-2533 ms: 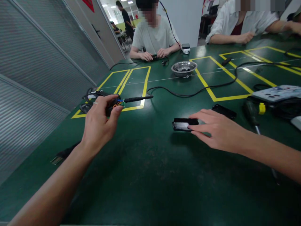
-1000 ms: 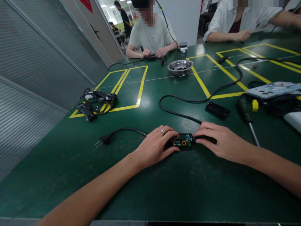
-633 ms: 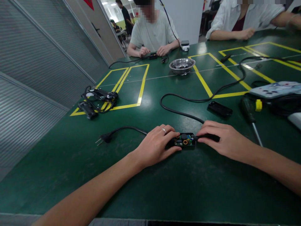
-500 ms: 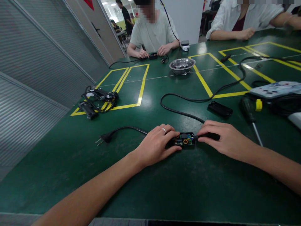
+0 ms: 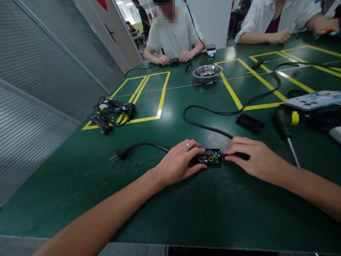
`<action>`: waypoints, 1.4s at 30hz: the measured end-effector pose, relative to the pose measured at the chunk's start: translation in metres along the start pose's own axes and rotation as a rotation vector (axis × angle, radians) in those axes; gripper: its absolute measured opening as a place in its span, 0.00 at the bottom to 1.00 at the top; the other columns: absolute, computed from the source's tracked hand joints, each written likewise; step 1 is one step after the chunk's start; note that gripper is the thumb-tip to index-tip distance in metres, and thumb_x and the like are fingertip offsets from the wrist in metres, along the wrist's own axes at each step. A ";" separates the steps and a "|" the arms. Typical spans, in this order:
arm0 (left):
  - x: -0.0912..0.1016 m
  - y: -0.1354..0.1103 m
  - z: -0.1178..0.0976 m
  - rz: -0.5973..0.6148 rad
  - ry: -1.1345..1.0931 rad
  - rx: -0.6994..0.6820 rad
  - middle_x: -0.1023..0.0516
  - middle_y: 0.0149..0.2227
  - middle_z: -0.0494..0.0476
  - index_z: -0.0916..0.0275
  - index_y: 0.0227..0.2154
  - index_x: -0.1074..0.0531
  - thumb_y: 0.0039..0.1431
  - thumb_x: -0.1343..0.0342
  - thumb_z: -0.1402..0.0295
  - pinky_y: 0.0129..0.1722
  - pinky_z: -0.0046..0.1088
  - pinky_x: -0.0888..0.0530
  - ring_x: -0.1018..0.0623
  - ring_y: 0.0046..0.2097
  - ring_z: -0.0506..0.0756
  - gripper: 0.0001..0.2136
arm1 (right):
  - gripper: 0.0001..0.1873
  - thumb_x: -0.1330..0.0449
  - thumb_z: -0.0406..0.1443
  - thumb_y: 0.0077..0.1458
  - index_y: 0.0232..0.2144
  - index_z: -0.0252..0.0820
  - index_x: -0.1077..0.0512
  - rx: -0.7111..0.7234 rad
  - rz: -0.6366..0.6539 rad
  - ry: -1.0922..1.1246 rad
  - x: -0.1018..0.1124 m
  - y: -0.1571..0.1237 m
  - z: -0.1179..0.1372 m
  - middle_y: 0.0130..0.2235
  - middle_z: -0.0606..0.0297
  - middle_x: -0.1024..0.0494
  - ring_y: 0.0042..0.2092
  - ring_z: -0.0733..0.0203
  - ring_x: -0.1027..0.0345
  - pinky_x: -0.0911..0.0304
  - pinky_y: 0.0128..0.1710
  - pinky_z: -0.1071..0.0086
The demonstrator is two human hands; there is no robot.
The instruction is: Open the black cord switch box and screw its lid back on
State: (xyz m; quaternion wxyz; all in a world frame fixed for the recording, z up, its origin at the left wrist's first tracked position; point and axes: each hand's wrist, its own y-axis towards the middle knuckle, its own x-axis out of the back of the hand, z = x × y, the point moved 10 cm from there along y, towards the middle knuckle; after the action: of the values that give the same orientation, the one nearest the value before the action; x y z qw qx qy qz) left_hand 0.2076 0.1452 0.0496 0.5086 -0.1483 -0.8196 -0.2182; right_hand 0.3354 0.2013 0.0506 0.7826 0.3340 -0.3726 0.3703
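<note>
An opened black power adapter lies on the green table with its circuit board and coils facing up. My left hand grips the adapter's left end between thumb and fingers. At its right end, my right hand pinches the black cable close to where it enters the housing. From the adapter's left side a short cord leads to a two-pin plug. Beyond my right hand rests a black plastic cover, hollow side up. A screwdriver lies to the right of that hand.
Bundled adapters with cords sit at the left on yellow tape. A metal bowl holds small dark parts. At the right are a patterned flat case and coiled cable. Across the table, a person handles a similar adapter; another person sits farther right.
The view has shifted slightly. Both my hands keep their hold on the adapter and cable. The co-worker at the far right now has a colourful item at the hand.
</note>
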 end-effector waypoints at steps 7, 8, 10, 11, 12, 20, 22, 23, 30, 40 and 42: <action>0.003 -0.001 0.001 0.095 0.041 -0.024 0.30 0.52 0.63 0.61 0.56 0.35 0.63 0.46 0.57 0.51 0.41 0.28 0.28 0.52 0.59 0.21 | 0.10 0.45 0.38 0.61 0.38 0.44 0.24 0.003 0.037 -0.015 0.001 0.002 0.000 0.39 0.62 0.25 0.39 0.62 0.30 0.35 0.39 0.65; 0.007 -0.002 0.004 0.106 0.030 -0.007 0.30 0.53 0.62 0.60 0.57 0.37 0.62 0.44 0.58 0.51 0.41 0.28 0.28 0.52 0.59 0.23 | 0.10 0.44 0.39 0.61 0.37 0.44 0.23 -0.002 0.033 -0.005 0.001 0.002 0.000 0.38 0.62 0.25 0.38 0.62 0.30 0.35 0.39 0.65; 0.016 -0.006 0.014 0.119 -0.010 0.057 0.30 0.53 0.61 0.60 0.57 0.37 0.60 0.42 0.59 0.50 0.39 0.27 0.27 0.51 0.58 0.24 | 0.10 0.44 0.39 0.60 0.37 0.44 0.23 -0.007 0.018 0.011 0.003 0.003 -0.001 0.38 0.62 0.24 0.38 0.62 0.30 0.35 0.38 0.65; 0.019 -0.008 0.020 0.124 -0.037 0.089 0.29 0.51 0.60 0.60 0.56 0.35 0.61 0.42 0.61 0.48 0.37 0.26 0.26 0.49 0.57 0.22 | 0.10 0.44 0.39 0.60 0.38 0.44 0.23 -0.003 0.011 0.018 0.004 0.003 0.000 0.38 0.62 0.24 0.38 0.62 0.30 0.35 0.38 0.65; 0.022 -0.010 0.024 0.127 -0.064 0.109 0.27 0.48 0.59 0.60 0.52 0.32 0.62 0.43 0.63 0.46 0.35 0.26 0.25 0.47 0.55 0.17 | 0.10 0.44 0.39 0.60 0.38 0.44 0.23 0.003 0.003 0.023 0.004 0.002 0.001 0.38 0.61 0.24 0.38 0.62 0.30 0.35 0.37 0.65; 0.019 -0.013 0.017 0.129 -0.009 0.070 0.26 0.38 0.57 0.63 0.43 0.28 0.67 0.51 0.70 0.39 0.29 0.27 0.25 0.40 0.52 0.08 | 0.10 0.44 0.39 0.61 0.37 0.43 0.24 -0.003 -0.002 0.010 0.002 0.001 0.001 0.39 0.62 0.25 0.40 0.62 0.31 0.34 0.40 0.64; 0.017 -0.013 0.015 0.142 0.075 0.060 0.26 0.39 0.57 0.63 0.43 0.28 0.68 0.53 0.69 0.38 0.29 0.27 0.25 0.39 0.52 0.09 | 0.10 0.45 0.39 0.61 0.38 0.43 0.24 0.002 0.011 0.003 0.001 0.001 0.001 0.39 0.62 0.25 0.40 0.61 0.31 0.35 0.41 0.64; 0.016 -0.014 0.014 0.152 0.110 0.048 0.26 0.40 0.58 0.63 0.43 0.28 0.68 0.54 0.69 0.39 0.29 0.27 0.25 0.40 0.52 0.10 | 0.10 0.45 0.39 0.61 0.38 0.44 0.24 0.006 0.023 0.003 0.001 0.001 0.000 0.39 0.62 0.25 0.40 0.61 0.31 0.35 0.41 0.63; 0.017 -0.012 0.015 0.166 0.140 -0.004 0.26 0.39 0.56 0.62 0.43 0.28 0.67 0.52 0.68 0.37 0.29 0.27 0.24 0.39 0.52 0.09 | 0.10 0.43 0.40 0.59 0.39 0.44 0.23 0.051 -0.080 -0.064 0.024 0.003 -0.002 0.41 0.61 0.24 0.43 0.59 0.31 0.33 0.44 0.61; 0.011 -0.011 0.020 0.202 0.115 0.076 0.28 0.39 0.56 0.63 0.41 0.32 0.65 0.52 0.67 0.38 0.31 0.28 0.27 0.39 0.53 0.07 | 0.32 0.47 0.49 0.58 0.58 0.33 0.34 -0.381 -0.208 -0.576 0.060 -0.008 -0.076 0.56 0.43 0.33 0.58 0.36 0.40 0.37 0.53 0.44; 0.010 -0.011 0.022 0.203 0.103 0.088 0.28 0.39 0.56 0.62 0.41 0.33 0.65 0.52 0.67 0.39 0.31 0.28 0.27 0.39 0.53 0.07 | 0.32 0.50 0.49 0.60 0.58 0.34 0.34 -0.435 -0.112 -0.576 0.047 -0.010 -0.085 0.57 0.42 0.35 0.58 0.35 0.39 0.35 0.51 0.44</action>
State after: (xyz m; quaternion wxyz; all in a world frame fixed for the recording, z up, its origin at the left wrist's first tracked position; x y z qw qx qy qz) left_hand 0.1810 0.1469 0.0480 0.5755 -0.1968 -0.7819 -0.1368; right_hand 0.3932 0.2794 0.0449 0.7175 0.2704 -0.6287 0.1297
